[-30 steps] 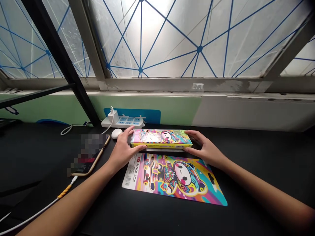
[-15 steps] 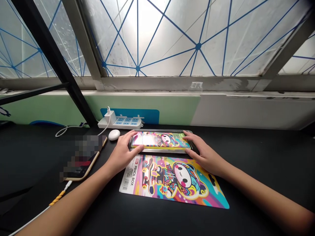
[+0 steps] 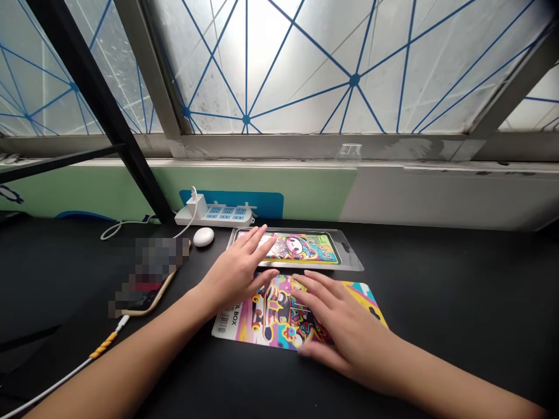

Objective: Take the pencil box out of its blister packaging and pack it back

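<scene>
Leftward, a pixelated phone (image 3: 148, 279), apparently, obstructs the hands (image 3: 236, 276) (image 3: 345, 334).

two bare forearms (image 3: 131, 361), slim and smooth, taper to narrow wrists; the left hand (image 3: 236, 273) and the right hand (image 3: 345, 331) are slender, with long thin fingers (image 3: 318, 285) and short, trimmed nails.

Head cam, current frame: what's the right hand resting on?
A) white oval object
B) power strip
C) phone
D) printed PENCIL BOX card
D: the right hand lies flat, fingers spread, on the printed PENCIL BOX card.
</scene>
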{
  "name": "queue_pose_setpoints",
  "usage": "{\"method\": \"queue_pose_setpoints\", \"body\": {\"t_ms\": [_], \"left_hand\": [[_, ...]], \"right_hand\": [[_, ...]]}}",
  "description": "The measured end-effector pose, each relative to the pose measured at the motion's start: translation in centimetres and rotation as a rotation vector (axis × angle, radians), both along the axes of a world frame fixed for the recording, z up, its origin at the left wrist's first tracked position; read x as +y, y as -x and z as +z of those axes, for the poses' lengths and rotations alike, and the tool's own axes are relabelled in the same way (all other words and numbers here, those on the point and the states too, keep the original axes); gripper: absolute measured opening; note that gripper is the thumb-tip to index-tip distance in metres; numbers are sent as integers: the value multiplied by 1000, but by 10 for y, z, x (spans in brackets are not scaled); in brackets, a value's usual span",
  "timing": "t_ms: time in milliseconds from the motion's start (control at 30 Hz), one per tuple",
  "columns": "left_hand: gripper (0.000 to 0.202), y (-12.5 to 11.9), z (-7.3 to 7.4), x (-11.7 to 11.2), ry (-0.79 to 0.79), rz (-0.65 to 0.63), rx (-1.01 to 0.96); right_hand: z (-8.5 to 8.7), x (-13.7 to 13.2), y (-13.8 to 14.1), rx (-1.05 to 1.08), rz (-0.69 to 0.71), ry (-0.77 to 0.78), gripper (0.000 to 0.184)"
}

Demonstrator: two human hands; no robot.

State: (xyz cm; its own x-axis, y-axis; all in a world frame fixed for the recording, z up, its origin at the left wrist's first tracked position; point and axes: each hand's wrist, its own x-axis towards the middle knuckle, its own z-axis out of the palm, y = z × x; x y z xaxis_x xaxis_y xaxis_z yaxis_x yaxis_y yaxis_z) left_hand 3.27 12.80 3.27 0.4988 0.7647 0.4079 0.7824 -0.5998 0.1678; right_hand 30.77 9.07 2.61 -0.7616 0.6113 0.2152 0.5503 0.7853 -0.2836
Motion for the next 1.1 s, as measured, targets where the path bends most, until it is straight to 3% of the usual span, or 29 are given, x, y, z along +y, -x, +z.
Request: {"method": "queue_pose_setpoints", "body": {"t_ms": [100, 200, 300, 500, 767, 933, 1100], "left_hand": [[63, -9, 6, 5, 55, 73, -4], [70, -20, 10, 12, 187, 184, 10], [75, -25, 6, 19, 251, 253, 45], [67, -10, -5, 24, 215, 253, 62], [62, 5, -6, 25, 218, 202, 77], [52, 6, 1, 23, 317, 200, -3], [44, -5, 5, 13, 302, 205, -39]], "right_hand": [[3, -4, 4, -105, 20, 209, 93], [7, -3, 2, -128, -10, 293, 97], [7, -3, 2, -62, -72, 250, 83], [3, 4, 5, 10, -233, 89, 29], [7, -5, 0, 44, -231, -21, 24], [33, 22, -37, 74, -371, 52, 34], [40, 84, -98, -45, -551, 359, 53]]}}
